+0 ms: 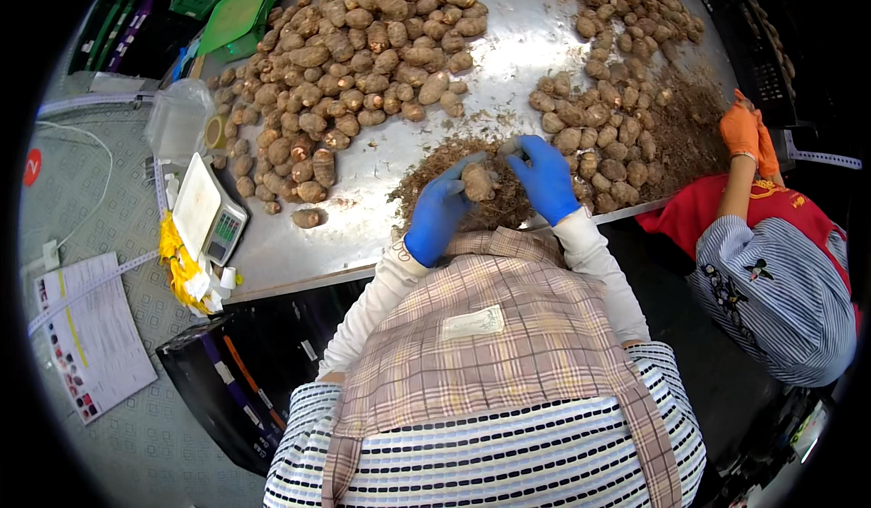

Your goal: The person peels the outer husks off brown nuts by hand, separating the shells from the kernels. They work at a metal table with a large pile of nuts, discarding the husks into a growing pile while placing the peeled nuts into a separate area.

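A brown taro corm is held in my left hand, which wears a blue glove with greyed fingertips. My right hand, gloved in blue too, is just right of the corm, its thumb and fingers bent near one another; whether anything is between them I cannot tell. Under both hands lies a heap of brown root fibres and peelings at the edge of the metal table. A large pile of taro corms spreads to the upper left, and another pile lies to the right.
A digital scale stands on the table's left, by a roll of tape and clear plastic bags. Green crates are beyond. At right, a co-worker's orange-gloved hands are near a black crate. Black crates stand below the table's edge.
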`<action>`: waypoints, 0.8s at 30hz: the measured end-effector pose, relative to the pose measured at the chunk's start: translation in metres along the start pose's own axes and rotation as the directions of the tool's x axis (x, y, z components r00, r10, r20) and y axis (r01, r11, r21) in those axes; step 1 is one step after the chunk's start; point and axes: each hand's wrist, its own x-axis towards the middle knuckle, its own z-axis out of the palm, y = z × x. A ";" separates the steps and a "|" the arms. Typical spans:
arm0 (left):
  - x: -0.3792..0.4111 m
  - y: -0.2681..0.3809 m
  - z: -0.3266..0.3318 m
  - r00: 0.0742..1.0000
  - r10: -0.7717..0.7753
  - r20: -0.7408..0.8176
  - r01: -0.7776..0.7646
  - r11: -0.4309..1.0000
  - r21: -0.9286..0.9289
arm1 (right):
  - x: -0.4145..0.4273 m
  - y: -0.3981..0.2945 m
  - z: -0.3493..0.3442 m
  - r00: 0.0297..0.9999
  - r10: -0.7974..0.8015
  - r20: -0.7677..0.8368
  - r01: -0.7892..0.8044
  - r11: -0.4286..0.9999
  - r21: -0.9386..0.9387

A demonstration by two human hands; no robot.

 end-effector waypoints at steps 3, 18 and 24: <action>0.003 -0.001 0.004 0.998 0.040 -0.058 -0.048 0.990 -0.131 | -0.008 -0.011 0.003 1.000 0.002 -0.017 0.000 0.994 0.109; -0.008 0.008 0.025 0.970 0.127 -0.206 -0.041 0.926 0.375 | -0.006 -0.044 0.009 0.987 -0.126 0.098 0.135 0.986 -0.093; -0.007 0.009 0.021 0.994 0.025 -0.107 -0.017 0.997 0.078 | 0.004 -0.035 -0.004 0.997 0.030 -0.073 -0.036 0.997 -0.073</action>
